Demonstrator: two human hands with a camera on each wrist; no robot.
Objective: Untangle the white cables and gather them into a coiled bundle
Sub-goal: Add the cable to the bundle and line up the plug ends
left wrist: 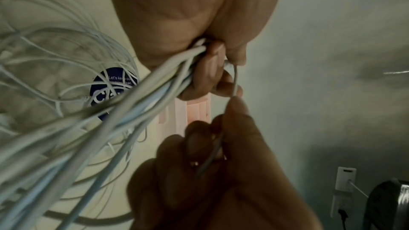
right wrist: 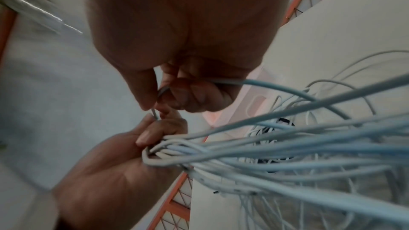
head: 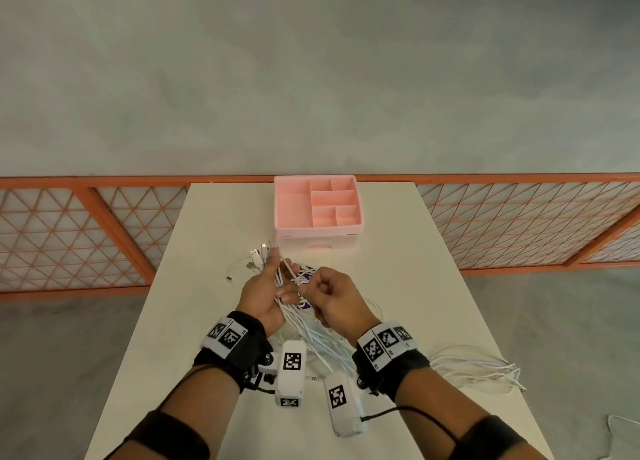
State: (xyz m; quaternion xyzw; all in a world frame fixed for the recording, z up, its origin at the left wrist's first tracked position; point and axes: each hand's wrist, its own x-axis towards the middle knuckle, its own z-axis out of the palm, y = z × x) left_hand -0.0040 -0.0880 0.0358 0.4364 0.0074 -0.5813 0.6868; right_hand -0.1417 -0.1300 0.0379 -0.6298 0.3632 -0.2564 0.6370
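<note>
Several white cables [head: 313, 335] run as a bunch through my left hand [head: 266, 291], which grips them above the table, plug ends [head: 258, 257] sticking out past its fingers. In the left wrist view the bundle [left wrist: 141, 104] enters the curled fingers. My right hand [head: 330, 295], just right of the left, pinches a single white cable [right wrist: 254, 82] between thumb and forefinger; a short stretch of that strand [left wrist: 235, 80] spans between the two hands. More cable loops [head: 478, 366] trail over the table to the right.
A pink divided organiser box [head: 317, 206] stands at the table's far end. A round blue sticker [left wrist: 112, 92] lies on the white table [head: 398, 258] under the cables. An orange mesh railing [head: 519, 224] runs behind the table.
</note>
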